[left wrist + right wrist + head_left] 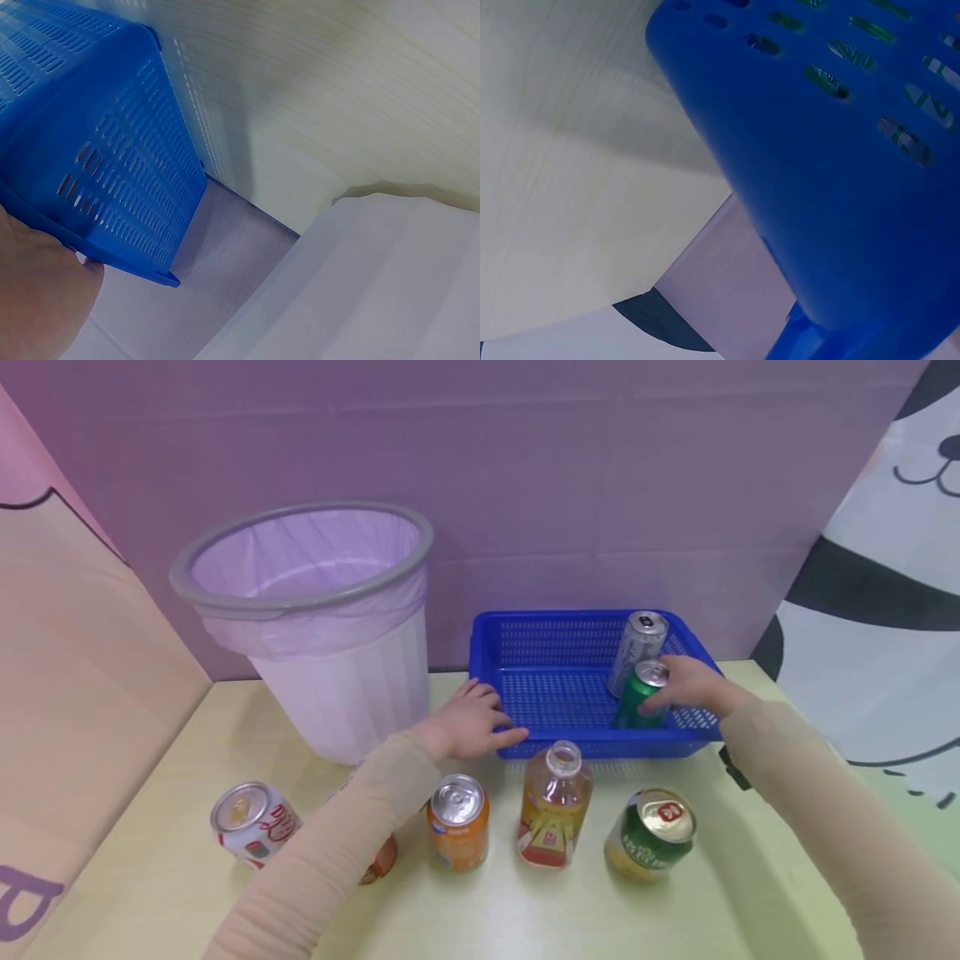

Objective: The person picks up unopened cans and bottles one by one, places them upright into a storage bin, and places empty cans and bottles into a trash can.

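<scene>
Basket (607, 748) with silver can (633, 647) and green can (634, 705) inside, right hand (690, 683) gripping the green one

The blue basket has slotted walls and sits at the back of the worktop (525, 922). Both cans are at its right end, the green one in front of the silver one and partly hiding it; whether they touch cannot be told. Left of the basket stands a white bin (352, 693) with a grey rim, lined with a translucent bag (322, 635).

Of the hands, the right has thumb and fingers closed around the green can near its top. The left hand (471, 722) rests on the basket's front left corner, fingers loosely bent and spread, thumb stretched along the rim.

The green can is shiny, with a silver lid, and leans slightly. Nearer on the worktop are a white-and-red can (251, 822), an orange can (459, 831), a clear bottle (555, 810) with a red-and-yellow label, and a green-and-gold can (651, 835). A reddish item (382, 860) is mostly hidden by the left sleeve (330, 860).
</scene>
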`<state>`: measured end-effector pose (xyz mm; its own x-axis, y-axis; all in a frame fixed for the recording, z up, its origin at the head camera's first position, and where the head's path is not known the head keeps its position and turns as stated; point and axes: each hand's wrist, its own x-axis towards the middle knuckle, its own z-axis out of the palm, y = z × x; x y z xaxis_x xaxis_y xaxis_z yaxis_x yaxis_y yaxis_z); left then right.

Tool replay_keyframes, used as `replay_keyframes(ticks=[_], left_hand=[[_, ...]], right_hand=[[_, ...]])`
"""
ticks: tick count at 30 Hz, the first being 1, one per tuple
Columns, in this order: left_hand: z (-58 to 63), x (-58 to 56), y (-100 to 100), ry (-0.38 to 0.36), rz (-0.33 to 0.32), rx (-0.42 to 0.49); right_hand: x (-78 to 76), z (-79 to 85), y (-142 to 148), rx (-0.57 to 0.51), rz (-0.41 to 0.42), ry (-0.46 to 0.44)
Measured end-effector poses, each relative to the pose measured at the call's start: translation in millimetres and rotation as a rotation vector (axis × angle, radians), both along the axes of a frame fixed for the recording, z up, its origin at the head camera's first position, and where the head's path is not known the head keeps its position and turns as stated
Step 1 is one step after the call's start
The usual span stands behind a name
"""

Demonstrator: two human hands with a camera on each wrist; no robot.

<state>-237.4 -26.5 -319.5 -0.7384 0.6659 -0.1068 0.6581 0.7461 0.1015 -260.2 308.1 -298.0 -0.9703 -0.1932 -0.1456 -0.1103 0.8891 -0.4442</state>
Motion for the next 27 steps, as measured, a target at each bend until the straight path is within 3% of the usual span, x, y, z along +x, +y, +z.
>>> replay_keyframes(ticks=[16,27], left_hand=[[0.3,1.2,-1.8,0.007,-0.003,0.003],[1.8,0.8,-0.9,0.005,-0.007,0.003]], right_hand=[[3.0,-4.2,-1.7,-0.033,-0.050,0.002],[6.3,5.0,3.9,-0.057,-0.007,-0.029]])
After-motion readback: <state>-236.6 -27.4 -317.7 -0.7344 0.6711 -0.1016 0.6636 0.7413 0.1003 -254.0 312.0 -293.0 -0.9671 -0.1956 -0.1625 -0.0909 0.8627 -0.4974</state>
